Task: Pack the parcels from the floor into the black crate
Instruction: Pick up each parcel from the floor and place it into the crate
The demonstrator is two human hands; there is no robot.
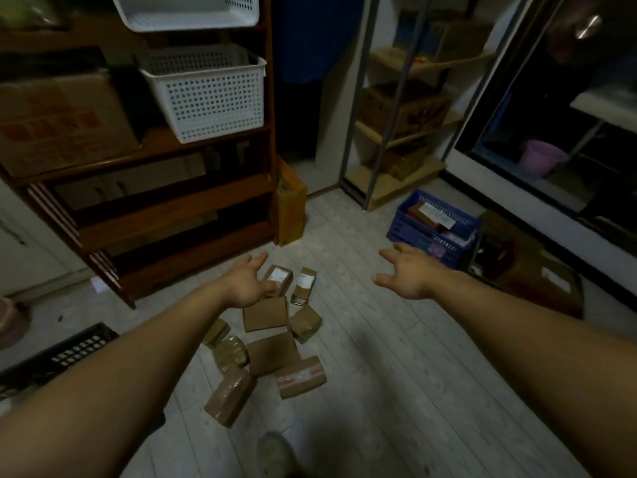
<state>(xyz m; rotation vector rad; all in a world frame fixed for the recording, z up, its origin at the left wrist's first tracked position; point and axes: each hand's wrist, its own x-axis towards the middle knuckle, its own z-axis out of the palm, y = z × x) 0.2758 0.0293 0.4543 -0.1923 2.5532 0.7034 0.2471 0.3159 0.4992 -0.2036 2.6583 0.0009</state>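
A: Fingers [262, 257] on the left hand [246, 284] are spreading loose, grasping nothing; right hand [410, 274] is hanging open too, empty.

B: Parcels?

A: Brown parcels [265, 339] are lying scattered on the pale floor [379, 357], between both arms. Left hand is hovering over the labelled parcel [278, 279] at the far end. Can't tell if it's touching.

B: Black crate?

A: Black crate [58, 357] is sitting at lower left, near the left forearm, only partly in view. Nothing visibly packed yet.

B: Handling?

A: I'm guessing light, stiff cardboard, tape making some faces slick. The wrapped round parcel [231, 350] is looking softer. Best pinching each across its short sides, thumb opposing fingers.
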